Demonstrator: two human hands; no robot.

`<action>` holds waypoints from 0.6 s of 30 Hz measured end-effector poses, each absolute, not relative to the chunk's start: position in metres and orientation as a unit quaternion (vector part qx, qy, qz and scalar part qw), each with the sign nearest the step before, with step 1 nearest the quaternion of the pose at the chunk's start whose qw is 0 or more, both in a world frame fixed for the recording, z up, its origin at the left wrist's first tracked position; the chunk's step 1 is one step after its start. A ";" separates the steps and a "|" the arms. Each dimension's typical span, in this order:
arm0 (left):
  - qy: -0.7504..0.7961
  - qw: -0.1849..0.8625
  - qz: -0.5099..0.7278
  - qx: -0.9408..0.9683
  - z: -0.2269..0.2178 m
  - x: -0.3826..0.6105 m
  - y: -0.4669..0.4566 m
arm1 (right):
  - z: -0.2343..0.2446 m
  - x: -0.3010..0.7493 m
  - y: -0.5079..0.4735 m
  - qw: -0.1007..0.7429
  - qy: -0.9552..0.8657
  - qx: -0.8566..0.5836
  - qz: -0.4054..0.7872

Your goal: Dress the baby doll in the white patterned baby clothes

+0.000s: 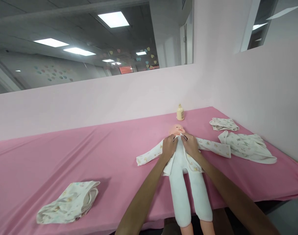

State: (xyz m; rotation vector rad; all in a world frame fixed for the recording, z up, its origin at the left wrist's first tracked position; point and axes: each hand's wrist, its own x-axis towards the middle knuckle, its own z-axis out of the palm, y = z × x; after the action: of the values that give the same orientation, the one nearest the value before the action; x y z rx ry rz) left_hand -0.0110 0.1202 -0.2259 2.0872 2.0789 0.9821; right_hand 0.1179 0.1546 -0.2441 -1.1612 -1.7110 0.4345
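Note:
A baby doll (179, 160) with a white cloth body lies on its back, head away from me and feet past the table's front edge. It wears a white printed baby shirt (211, 147), open down the front, with both sleeves spread out sideways. At the doll's neck my left hand (169, 146) pinches one front edge of the shirt near the collar. My right hand (190, 143) grips the opposite edge, close beside it. Both hands partly cover the doll's chest, and the chin is just above them.
The table has a pink cover (109, 156). Behind the doll's head stands a cream pump bottle (180, 113). A folded printed cloth (69, 202) lies front left. To the right are a small folded garment (223, 124) and a larger printed garment (249, 147). Pink walls with windows border the table.

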 end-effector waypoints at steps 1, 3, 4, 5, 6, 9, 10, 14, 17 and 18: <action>0.666 0.016 0.319 0.674 -0.226 -0.011 0.120 | -0.243 0.118 0.154 0.495 -0.702 -0.474 0.193; 0.657 0.010 0.324 0.681 -0.227 -0.010 0.119 | -0.241 0.118 0.152 0.503 -0.692 -0.458 0.242; 0.654 0.008 0.323 0.684 -0.227 -0.010 0.119 | -0.240 0.118 0.151 0.508 -0.685 -0.446 0.270; 0.650 0.005 0.319 0.689 -0.227 -0.010 0.118 | -0.240 0.119 0.151 0.513 -0.678 -0.435 0.297; 0.649 0.001 0.312 0.694 -0.227 -0.009 0.118 | -0.239 0.119 0.151 0.518 -0.670 -0.425 0.320; 0.654 -0.013 0.277 0.704 -0.225 -0.008 0.116 | -0.240 0.119 0.153 0.529 -0.654 -0.401 0.362; 0.657 -0.017 0.264 0.706 -0.224 -0.007 0.115 | -0.241 0.119 0.154 0.532 -0.650 -0.396 0.372; 0.665 -0.020 0.232 0.709 -0.222 -0.005 0.114 | -0.243 0.118 0.155 0.533 -0.640 -0.393 0.391; 0.665 -0.020 0.230 0.710 -0.222 -0.004 0.114 | -0.243 0.116 0.153 0.532 -0.641 -0.404 0.378; 0.666 -0.019 0.231 0.709 -0.222 -0.004 0.114 | -0.243 0.115 0.152 0.533 -0.642 -0.406 0.371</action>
State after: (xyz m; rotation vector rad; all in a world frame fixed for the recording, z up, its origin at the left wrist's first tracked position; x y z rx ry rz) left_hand -0.0043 0.1141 -0.2222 2.2563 2.1165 0.7348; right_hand 0.1152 0.1516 -0.2428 -0.9688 -1.5307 0.8852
